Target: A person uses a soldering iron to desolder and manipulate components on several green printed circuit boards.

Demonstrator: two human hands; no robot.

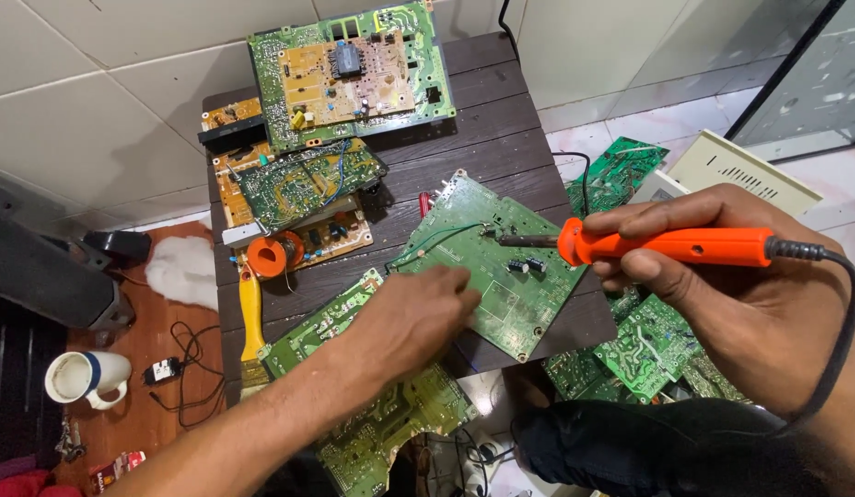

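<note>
Right grip [713,276] is closed around the orange plastic handle of a corded soldering iron [667,246], whose dark metal tip touches a green rectangular circuit board [501,267] lying on the dark slatted wooden bench [501,129]. Left grip [418,317] rests fingers-down on that board's near edge, just left of the iron's tip; whether it pinches anything cannot be told. Beyond it sits an orange spool of solder wire [268,255].
</note>
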